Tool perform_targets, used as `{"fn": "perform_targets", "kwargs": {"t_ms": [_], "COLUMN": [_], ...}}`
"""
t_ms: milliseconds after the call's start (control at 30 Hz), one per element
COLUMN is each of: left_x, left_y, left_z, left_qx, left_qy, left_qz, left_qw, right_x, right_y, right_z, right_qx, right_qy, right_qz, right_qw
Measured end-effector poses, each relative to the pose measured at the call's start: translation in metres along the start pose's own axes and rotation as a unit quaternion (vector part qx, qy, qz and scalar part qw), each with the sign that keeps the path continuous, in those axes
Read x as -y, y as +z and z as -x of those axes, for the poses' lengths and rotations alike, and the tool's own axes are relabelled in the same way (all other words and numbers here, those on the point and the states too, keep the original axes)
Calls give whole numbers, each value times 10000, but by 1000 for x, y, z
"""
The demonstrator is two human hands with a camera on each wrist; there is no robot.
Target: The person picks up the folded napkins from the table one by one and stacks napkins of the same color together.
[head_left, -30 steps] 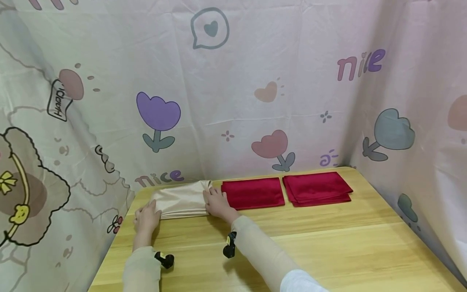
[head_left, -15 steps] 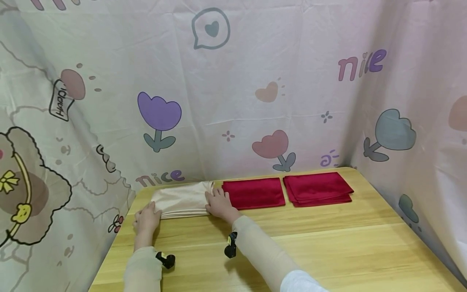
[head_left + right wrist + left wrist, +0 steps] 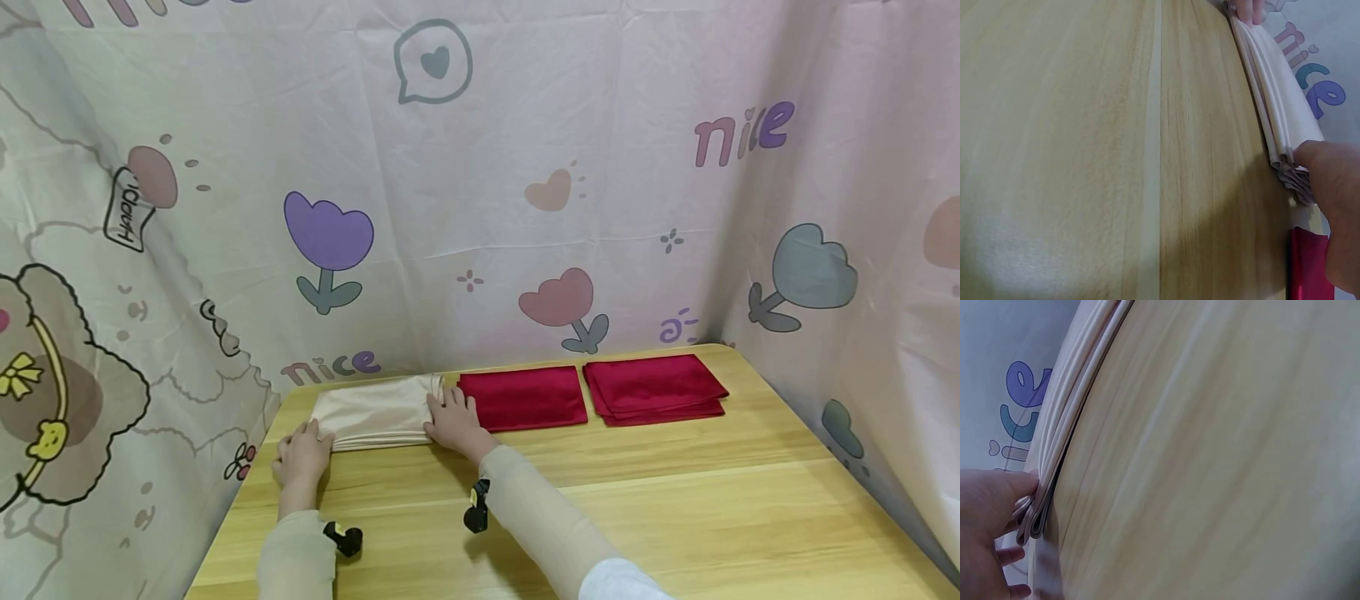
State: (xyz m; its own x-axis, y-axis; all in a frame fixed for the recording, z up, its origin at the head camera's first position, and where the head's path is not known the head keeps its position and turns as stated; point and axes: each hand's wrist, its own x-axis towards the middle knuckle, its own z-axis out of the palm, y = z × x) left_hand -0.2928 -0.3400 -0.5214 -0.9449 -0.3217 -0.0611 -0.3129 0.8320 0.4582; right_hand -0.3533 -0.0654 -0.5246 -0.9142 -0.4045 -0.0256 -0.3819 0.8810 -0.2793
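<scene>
A cream satin cloth (image 3: pixel 378 412), folded into a layered rectangle, lies at the back left of the wooden table. My left hand (image 3: pixel 303 458) grips its left end, with the thumb (image 3: pixel 1022 482) on the folded layers and the other fingers round the end. At the opposite end my right hand (image 3: pixel 456 423) holds the cloth, its thumb (image 3: pixel 1310 152) pressed on the front edge near the bunched folds. Parts of the right fingers are hidden in the right wrist view. Right beside that hand lies a folded red cloth (image 3: pixel 525 398).
Farther right is a second folded red cloth (image 3: pixel 652 387), its layers slightly offset. The wooden table (image 3: pixel 637 517) extends toward me. Behind and at both sides hangs a printed curtain (image 3: pixel 465 167), close to the table's back edge.
Both hands stay at the ends of the cream cloth with barely any movement. Its right back corner lies slightly flatter than before. The head view has shifted a little.
</scene>
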Motion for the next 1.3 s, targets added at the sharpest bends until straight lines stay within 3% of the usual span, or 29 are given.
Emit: {"fn": "perform_targets", "kwargs": {"t_ms": [300,700,1300], "left_x": [-2,4,6], "left_y": [-2,-8,-11], "left_z": [2,8,18], "left_qx": [186,603,224], "left_qy": [-207,51,-44], "left_qz": [-41,-11,185], "left_qw": [9996,9982,9996], "right_x": [0,-3,-22], "right_y": [-2,2,-3], "right_z": [5,4,14], "right_qx": [98,195,-355], "right_qy": [168,135,77], "right_qz": [-177,-58,-95], "right_qw": [9997,9997,9993]}}
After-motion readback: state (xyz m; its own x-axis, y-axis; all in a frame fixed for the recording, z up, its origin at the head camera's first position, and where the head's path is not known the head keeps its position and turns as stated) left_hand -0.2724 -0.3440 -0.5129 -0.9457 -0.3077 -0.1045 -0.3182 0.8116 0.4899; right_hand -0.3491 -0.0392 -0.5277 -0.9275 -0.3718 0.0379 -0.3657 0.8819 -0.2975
